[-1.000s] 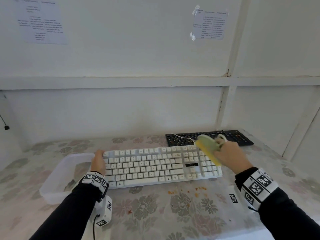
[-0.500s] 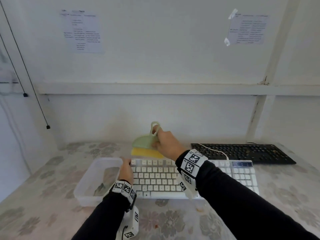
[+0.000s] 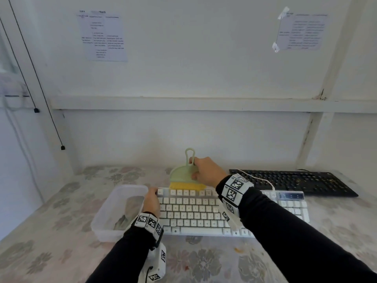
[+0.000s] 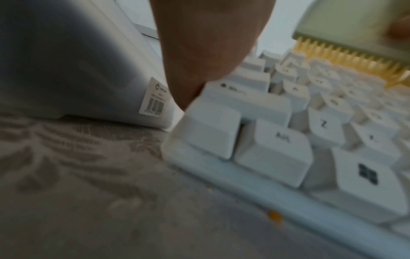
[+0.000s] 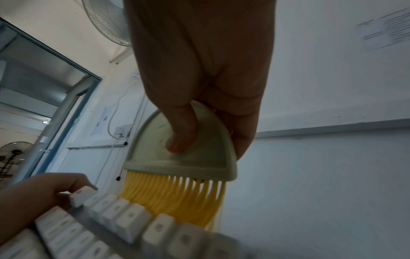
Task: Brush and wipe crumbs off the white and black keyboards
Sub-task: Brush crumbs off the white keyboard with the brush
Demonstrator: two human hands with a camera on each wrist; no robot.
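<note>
The white keyboard lies across the middle of the floral table. My right hand grips a pale green brush with yellow bristles, which stand on the keyboard's far left top row. In the right wrist view my thumb presses the brush's green body. My left hand holds the keyboard's left end, fingers curled over its edge. The black keyboard lies at the back right, apart from both hands.
A clear plastic tub stands against the white keyboard's left end. A few orange crumbs lie on the cloth in front of the keyboard, and one crumb sits by its front edge. A white wall rises right behind the table.
My right hand has carried the brush from the keyboard's right end over to its far left top row. The left hand has stayed on the left end.
</note>
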